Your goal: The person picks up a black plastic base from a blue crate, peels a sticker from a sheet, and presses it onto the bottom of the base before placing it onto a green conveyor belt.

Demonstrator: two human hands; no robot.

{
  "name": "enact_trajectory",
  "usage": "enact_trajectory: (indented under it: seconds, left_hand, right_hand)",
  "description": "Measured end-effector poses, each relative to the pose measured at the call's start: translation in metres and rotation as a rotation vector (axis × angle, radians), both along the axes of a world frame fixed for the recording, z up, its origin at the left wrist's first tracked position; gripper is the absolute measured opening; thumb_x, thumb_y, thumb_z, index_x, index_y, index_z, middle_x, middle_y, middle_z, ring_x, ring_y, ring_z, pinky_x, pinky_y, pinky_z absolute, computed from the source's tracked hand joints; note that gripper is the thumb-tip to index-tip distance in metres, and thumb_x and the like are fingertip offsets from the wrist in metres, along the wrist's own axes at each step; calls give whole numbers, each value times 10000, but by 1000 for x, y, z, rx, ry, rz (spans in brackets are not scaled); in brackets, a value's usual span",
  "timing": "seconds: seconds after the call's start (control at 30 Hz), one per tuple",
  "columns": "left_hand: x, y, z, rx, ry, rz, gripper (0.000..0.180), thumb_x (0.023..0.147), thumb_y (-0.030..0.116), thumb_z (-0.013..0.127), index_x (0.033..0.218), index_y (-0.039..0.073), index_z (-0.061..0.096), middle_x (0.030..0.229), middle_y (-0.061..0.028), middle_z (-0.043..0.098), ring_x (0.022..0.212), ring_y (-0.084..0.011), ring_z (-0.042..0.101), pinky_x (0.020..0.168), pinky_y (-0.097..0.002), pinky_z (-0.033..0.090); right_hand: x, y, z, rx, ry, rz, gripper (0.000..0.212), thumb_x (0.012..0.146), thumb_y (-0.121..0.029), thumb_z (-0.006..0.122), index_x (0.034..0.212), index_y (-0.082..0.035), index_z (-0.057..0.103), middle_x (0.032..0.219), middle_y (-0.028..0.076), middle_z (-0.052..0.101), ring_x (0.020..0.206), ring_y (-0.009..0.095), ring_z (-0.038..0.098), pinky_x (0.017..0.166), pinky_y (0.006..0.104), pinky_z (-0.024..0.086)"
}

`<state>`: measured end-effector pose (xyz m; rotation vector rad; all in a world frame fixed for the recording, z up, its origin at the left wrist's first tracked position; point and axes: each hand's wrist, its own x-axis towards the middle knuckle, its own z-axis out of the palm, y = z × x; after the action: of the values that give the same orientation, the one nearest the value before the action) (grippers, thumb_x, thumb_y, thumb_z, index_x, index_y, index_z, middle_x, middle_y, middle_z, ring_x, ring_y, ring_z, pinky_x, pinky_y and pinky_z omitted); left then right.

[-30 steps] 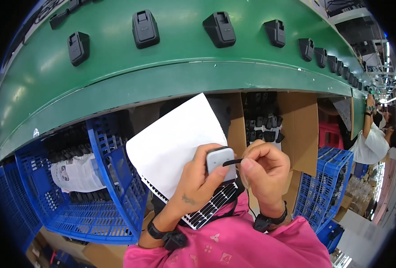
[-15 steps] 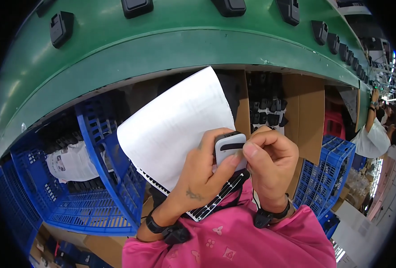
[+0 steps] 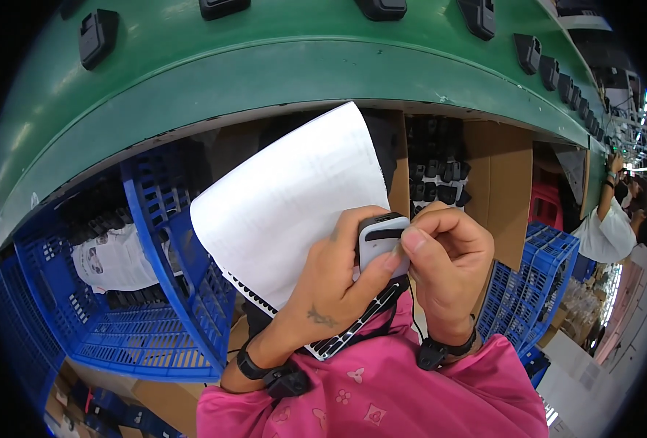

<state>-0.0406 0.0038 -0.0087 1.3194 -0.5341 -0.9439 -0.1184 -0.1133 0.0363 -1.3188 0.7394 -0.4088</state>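
My left hand point(image 3: 341, 266) is closed around a small rounded grey-and-black device point(image 3: 374, 252), its thumb lying across the grey face. A black strip point(image 3: 383, 234) runs along the upper part of that face. My right hand point(image 3: 451, 266) is pinched at the device's right edge, thumb tip by the end of the strip; whatever lies between thumb and finger is hidden. Below both hands, on my lap, is a sheet with rows of black strips point(image 3: 360, 321). A large white paper sheet point(image 3: 290, 193) curls up behind my left hand.
Several black cradle-like units point(image 3: 98, 39) stand along the green bench point(image 3: 265, 73) ahead. At left is a blue plastic crate point(image 3: 144, 343) holding parts and printed paper. A cardboard box point(image 3: 495, 182) of black parts and another blue crate point(image 3: 528, 281) are to the right. Another person's arm point(image 3: 606, 193) shows at far right.
Both hands and the device have shifted slightly right. My right thumb now sits closer over the end of the black strip. The view has tilted a little.
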Motion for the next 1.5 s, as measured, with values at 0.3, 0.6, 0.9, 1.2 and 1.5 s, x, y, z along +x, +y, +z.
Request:
enact_trajectory:
  seconds: [0.3, 0.6, 0.9, 1.2, 1.5]
  left_hand:
    - [-1, 0, -1, 3, -5, 13, 377, 902, 204, 571, 1184, -14, 446, 902, -192, 625, 805, -285, 650, 710, -335, 493]
    - [-2, 0, -1, 8, -28, 17, 390, 895, 203, 588, 1188, -10, 445, 894, -190, 621, 797, -294, 649, 707, -335, 491]
    - [-2, 0, 2, 54, 23, 9, 376, 891, 170, 583, 1191, -9, 444, 889, -180, 616, 773, -274, 636, 701, -325, 487]
    - [-7, -1, -5, -31, 150, 20, 364, 904, 145, 566, 1209, -8, 439, 941, -148, 636, 842, -151, 621, 735, -272, 491]
    - [-3, 2, 4, -34, 99, 56, 518, 901, 130, 565, 1333, -12, 316, 991, -170, 636, 879, -191, 634, 759, -287, 492]
  right_hand:
    - [-4, -2, -5, 21, -83, 42, 43, 835, 55, 625, 861, 73, 595, 812, 57, 584, 697, 77, 598, 605, 187, 476]
    - [-3, 4, -7, -203, -12, 7, 56, 810, 60, 653, 834, 70, 603, 818, 54, 578, 669, 52, 571, 572, 175, 439]
    - [-1, 3, -13, -298, -24, -21, 86, 795, 71, 669, 818, 56, 588, 786, 38, 571, 635, 31, 544, 545, 166, 418]
    - [-15, -17, -17, -140, 66, -63, 199, 916, -132, 546, 826, 43, 570, 725, 31, 522, 559, 66, 459, 503, 219, 417]
    - [4, -14, 0, -276, 202, 238, 222, 916, -114, 514, 913, 45, 669, 728, 0, 589, 591, 26, 446, 509, 188, 321]
